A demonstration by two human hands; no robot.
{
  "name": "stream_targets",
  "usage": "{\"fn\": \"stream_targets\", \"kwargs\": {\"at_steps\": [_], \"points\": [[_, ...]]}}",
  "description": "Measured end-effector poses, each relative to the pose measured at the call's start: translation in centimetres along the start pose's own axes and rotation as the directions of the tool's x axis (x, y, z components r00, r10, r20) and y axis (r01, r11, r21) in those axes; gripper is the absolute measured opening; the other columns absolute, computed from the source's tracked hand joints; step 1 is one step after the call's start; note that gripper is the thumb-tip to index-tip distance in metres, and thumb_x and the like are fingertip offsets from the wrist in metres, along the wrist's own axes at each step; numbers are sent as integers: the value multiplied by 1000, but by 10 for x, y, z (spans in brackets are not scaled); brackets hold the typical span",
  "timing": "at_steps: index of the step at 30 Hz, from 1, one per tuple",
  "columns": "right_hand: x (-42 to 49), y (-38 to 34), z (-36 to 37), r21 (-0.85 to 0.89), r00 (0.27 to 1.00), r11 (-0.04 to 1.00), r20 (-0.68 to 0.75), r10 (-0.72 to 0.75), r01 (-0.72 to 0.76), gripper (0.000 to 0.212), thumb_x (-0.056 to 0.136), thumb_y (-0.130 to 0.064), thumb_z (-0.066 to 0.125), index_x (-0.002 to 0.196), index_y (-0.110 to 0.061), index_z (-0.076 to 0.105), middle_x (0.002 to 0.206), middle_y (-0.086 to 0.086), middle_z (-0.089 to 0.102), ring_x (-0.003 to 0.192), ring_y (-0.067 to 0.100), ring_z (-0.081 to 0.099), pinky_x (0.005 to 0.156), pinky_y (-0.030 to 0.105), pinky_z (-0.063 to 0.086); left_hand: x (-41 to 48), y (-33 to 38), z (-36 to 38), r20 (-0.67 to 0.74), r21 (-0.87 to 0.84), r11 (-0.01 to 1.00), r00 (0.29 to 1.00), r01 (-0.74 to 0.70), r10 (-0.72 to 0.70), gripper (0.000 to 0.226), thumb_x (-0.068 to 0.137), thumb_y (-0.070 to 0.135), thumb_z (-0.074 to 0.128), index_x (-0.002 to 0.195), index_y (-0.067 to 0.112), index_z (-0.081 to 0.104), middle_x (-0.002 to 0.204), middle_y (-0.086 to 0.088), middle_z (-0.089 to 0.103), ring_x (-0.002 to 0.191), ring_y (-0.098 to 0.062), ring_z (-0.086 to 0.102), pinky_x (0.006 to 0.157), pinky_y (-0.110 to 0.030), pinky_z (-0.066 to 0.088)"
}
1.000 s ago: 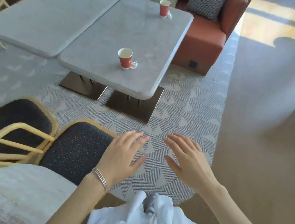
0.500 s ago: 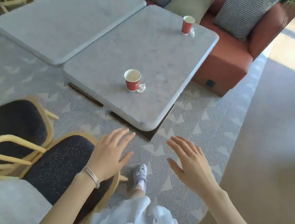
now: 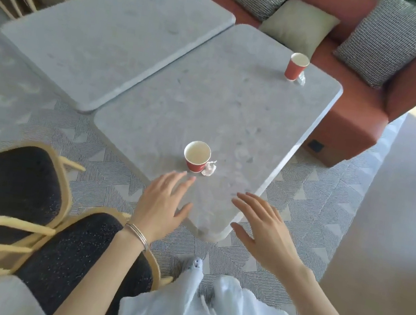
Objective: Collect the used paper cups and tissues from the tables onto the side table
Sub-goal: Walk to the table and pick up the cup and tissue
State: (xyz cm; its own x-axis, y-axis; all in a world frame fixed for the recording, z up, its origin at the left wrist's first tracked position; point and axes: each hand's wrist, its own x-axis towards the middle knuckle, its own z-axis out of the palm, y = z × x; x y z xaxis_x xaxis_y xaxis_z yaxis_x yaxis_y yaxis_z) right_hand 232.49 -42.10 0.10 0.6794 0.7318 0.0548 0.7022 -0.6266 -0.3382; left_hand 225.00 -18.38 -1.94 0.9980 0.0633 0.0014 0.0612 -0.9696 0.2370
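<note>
Opening of the collecting step, by the look of it: nothing picked up yet. Over the near corner of the grey stone-look rectangular table with rounded corners (image 3: 236,102), a left hand (image 3: 161,203), fingers straight and spread, holding nothing, fingertips just short of the near red paper cup with a pale inside (image 3: 197,156). Beside it, at the same corner's right edge, a right hand (image 3: 263,229), likewise wide and empty, thumb out. On the tabletop close to the near edge, that cup upright and apparently empty, with a small crumpled white tissue (image 3: 209,168) touching its base on the right. Far across the same table, near the corner by the rust-red upholstered sofa (image 3: 354,116), a second red paper cup (image 3: 296,67), also upright, with a small pale scrap (image 3: 301,78) just beside it (probably another tissue, too small to tell). Butted against the table's left side, a matching grey table (image 3: 111,37). No side table identifiable anywhere in view. Next, probably: curl the left hand round the near cup's wall without crushing it, pinch up the tissue with the right, then go for the far pair, a matter of walking round or leaning well across the top. Worth allowing for leftover liquid in the far cup, its inside hardly visible from here.
</note>
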Motion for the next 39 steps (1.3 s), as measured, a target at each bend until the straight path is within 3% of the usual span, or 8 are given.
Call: {"fn": "stream_targets", "kwargs": {"at_steps": [14, 18, 20, 22, 27, 33, 39], "points": [[98, 81, 0, 35, 976, 984, 126, -178, 175, 49, 88, -47, 43, 126, -18, 53, 131, -2, 53, 125, 17, 44, 97, 34, 39, 93, -12, 34, -19, -59, 978, 979, 202, -203, 63, 77, 52, 42, 122, 9, 56, 122, -14, 56, 103, -32, 57, 79, -41, 50], [129, 111, -7, 65, 957, 969, 153, -246, 239, 48, 88, -47, 42, 126, -19, 53, 131, -4, 53, 126, 15, 41, 95, 30, 35, 117, -9, 46, -47, -48, 968, 968, 245, -247, 64, 69, 48, 69, 118, 9, 53, 123, -13, 55, 100, -33, 58, 73, -38, 52], [143, 125, -9, 79, 943, 956, 159, -293, 283, 48, 88, -47, 43, 126, -19, 53, 132, -4, 52, 127, 14, 40, 96, 29, 34, 126, -5, 49, -74, -57, 960, 958, 274, -278, 63, 67, 46, 71, 116, 12, 51, 122, -11, 53, 98, -30, 55, 71, -36, 51], [153, 137, -7, 87, 925, 941, 176, -337, 326, 48, 87, -46, 44, 126, -19, 52, 131, -4, 52, 127, 15, 40, 98, 31, 35, 133, -1, 54, -88, -65, 953, 949, 297, -302, 60, 68, 45, 65, 116, 14, 47, 123, -12, 52, 100, -31, 53, 71, -36, 50], [173, 157, 3, 82, 878, 913, 249, -408, 401, 51, 86, -48, 43, 128, -19, 50, 133, -3, 52, 128, 19, 40, 99, 40, 41, 140, -5, 66, -42, -100, 931, 933, 352, -357, 78, 59, 38, 81, 124, 11, 46, 128, -15, 51, 109, -35, 52, 78, -40, 50], [183, 160, 15, 82, 881, 919, 264, -393, 386, 51, 86, -48, 43, 127, -19, 50, 132, -3, 53, 127, 18, 42, 99, 39, 41, 140, -23, 87, 5, -208, 886, 906, 415, -423, 87, 65, 43, 79, 134, 5, 40, 133, -15, 49, 116, -33, 49, 92, -43, 46], [186, 159, 17, 55, 893, 929, 262, -366, 365, 50, 86, -46, 50, 128, -18, 50, 131, -2, 53, 127, 19, 42, 99, 38, 40, 141, -31, 91, -48, -261, 884, 909, 388, -413, 78, 68, 53, 66, 127, 6, 47, 122, -11, 54, 108, -29, 52, 88, -38, 46]]}}
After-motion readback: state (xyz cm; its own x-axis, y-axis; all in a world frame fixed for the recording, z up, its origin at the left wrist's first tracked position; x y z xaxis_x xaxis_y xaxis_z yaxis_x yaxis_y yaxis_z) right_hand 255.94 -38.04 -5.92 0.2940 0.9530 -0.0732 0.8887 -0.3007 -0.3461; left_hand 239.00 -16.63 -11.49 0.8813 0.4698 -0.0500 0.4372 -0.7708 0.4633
